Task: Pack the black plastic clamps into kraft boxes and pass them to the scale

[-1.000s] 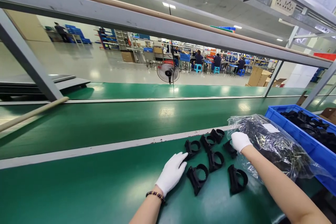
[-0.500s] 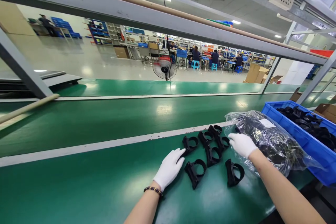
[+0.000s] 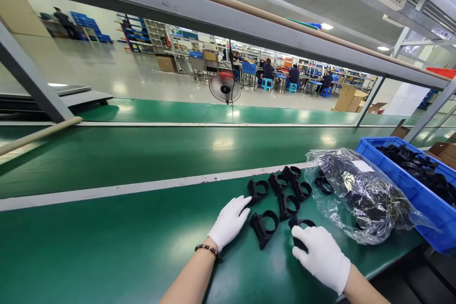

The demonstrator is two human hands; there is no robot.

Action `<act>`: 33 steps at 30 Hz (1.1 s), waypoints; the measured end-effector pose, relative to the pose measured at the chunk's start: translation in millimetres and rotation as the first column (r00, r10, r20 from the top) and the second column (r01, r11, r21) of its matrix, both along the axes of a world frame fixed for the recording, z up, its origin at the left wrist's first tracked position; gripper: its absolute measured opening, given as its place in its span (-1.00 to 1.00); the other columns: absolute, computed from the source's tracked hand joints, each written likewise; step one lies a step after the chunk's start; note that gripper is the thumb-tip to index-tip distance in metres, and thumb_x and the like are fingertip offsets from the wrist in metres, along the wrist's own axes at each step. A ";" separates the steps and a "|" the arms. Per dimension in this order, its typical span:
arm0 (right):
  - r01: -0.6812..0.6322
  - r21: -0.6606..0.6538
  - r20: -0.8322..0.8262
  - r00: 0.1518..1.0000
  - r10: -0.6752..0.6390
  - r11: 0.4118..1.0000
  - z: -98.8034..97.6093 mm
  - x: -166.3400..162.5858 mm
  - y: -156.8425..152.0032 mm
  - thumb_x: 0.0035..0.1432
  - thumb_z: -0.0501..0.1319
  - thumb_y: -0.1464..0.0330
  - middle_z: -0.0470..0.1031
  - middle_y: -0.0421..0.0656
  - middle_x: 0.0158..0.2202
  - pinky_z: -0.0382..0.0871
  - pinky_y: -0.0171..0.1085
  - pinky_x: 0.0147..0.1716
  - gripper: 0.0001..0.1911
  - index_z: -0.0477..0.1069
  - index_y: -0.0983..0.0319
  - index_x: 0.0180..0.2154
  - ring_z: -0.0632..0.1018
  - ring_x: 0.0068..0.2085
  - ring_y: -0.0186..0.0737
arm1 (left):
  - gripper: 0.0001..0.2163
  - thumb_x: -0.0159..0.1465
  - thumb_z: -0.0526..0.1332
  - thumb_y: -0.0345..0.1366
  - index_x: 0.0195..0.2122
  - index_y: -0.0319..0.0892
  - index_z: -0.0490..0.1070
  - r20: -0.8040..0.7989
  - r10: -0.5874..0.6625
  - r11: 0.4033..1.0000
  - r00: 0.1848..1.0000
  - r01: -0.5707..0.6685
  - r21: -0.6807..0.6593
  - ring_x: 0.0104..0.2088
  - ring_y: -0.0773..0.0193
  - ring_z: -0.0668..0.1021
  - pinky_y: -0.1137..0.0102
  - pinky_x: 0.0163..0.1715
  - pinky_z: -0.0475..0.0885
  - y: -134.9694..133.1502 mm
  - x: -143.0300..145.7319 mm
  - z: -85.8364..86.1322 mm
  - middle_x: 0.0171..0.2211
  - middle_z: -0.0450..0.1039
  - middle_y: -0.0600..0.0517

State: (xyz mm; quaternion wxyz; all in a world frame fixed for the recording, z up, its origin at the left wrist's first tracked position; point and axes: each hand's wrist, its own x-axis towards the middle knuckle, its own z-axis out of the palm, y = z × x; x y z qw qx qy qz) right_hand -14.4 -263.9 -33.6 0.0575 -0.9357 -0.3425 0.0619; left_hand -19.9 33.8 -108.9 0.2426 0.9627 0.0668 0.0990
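My right hand (image 3: 322, 256), in a white glove, has its thumb and fingers around the base of a black ring-shaped bracket (image 3: 294, 222) on the green bench. My left hand (image 3: 230, 222), gloved too, lies with fingers stretched out; its fingertips reach the lower edge of another black bracket (image 3: 252, 191). Between the hands is a separate bracket (image 3: 261, 233), its ring facing right. Farther back, several more brackets (image 3: 283, 202) lie close together in slanting rows.
A clear plastic bag (image 3: 370, 194) of black parts lies at right, with a loose black part (image 3: 322, 184) at its left edge. Beyond it stands a blue bin (image 3: 399, 178) filled with black pieces. A metal frame (image 3: 422, 111) rises above the bench; a fan (image 3: 225, 89) stands behind.
My right hand has moved from the bag's left edge toward me and closed on the nearest right bracket, which now sits slightly farther left. My left hand has barely moved.
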 end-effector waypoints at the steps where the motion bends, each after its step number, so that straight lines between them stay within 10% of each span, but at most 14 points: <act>1: -0.029 -0.016 -0.011 1.000 0.029 0.999 2.6 -5.2 4.9 0.22 0.10 0.24 0.51 -0.14 -0.30 0.22 -0.22 -0.30 -0.72 0.35 0.05 -0.02 0.50 -0.27 -0.07 | -0.60 0.32 0.01 -0.20 0.14 -0.10 0.38 0.002 -0.003 1.000 1.000 0.003 0.005 0.24 0.05 0.33 0.13 0.27 0.18 -0.2 -0.1 0.3 0.19 0.35 -0.02; 7: 0.016 0.025 -0.047 0.999 -0.015 1.000 20.8 3.5 15.8 0.16 0.14 -0.06 0.52 -0.19 -0.36 0.22 -0.26 -0.32 -0.62 0.41 0.04 -0.14 0.51 -0.29 -0.08 | -0.60 0.32 0.00 -0.22 0.14 -0.12 0.38 0.014 -0.017 1.000 1.000 0.017 0.019 0.22 0.13 0.35 0.18 0.28 0.15 -0.7 0.1 0.3 0.18 0.36 -0.01; 11: 0.329 0.041 0.018 0.944 -0.330 0.944 32.6 76.0 2.6 0.40 -0.19 0.24 0.52 -0.07 -0.17 0.26 -0.23 -0.17 -0.60 0.35 0.13 0.01 0.52 -0.12 -0.13 | -0.60 0.32 0.00 -0.20 0.14 -0.10 0.37 0.016 -0.017 1.000 1.000 0.016 0.014 0.23 0.13 0.34 0.18 0.28 0.15 -0.3 1.3 -1.8 0.19 0.35 0.00; 18: 0.557 -0.088 -0.012 0.828 -0.560 0.825 16.1 175.5 -11.5 0.29 0.10 0.06 0.45 -0.03 -0.05 0.37 -0.04 -0.07 -0.53 0.33 0.27 0.05 0.51 -0.08 -0.11 | -0.60 0.32 -0.01 -0.22 0.14 -0.11 0.37 0.011 -0.035 0.999 0.999 0.035 0.019 0.22 0.16 0.35 0.20 0.29 0.12 -2.3 1.7 -0.2 0.18 0.37 0.00; 28: 0.456 0.083 0.012 0.889 -0.458 0.886 47.5 109.4 -47.4 0.30 -0.03 0.15 0.37 0.04 0.13 0.34 -0.19 -0.04 -0.44 0.11 0.27 0.25 0.48 0.03 -0.07 | -0.60 0.32 -0.02 -0.22 0.14 -0.12 0.37 -0.003 -0.027 1.000 1.000 0.028 0.012 0.23 0.15 0.33 0.21 0.29 0.11 -5.7 0.2 4.0 0.18 0.36 -0.02; 33: 0.126 -0.005 -0.153 0.980 -0.126 0.992 55.8 95.3 -47.0 0.26 0.04 0.23 0.56 -0.16 -0.19 0.37 -0.31 -0.17 -0.70 0.51 0.18 -0.22 0.54 -0.15 -0.19 | -0.59 0.33 -0.02 -0.21 0.15 -0.12 0.35 -0.004 -0.033 0.999 0.999 0.033 0.020 0.23 0.15 0.33 0.20 0.29 0.10 -5.3 1.4 3.2 0.19 0.35 -0.02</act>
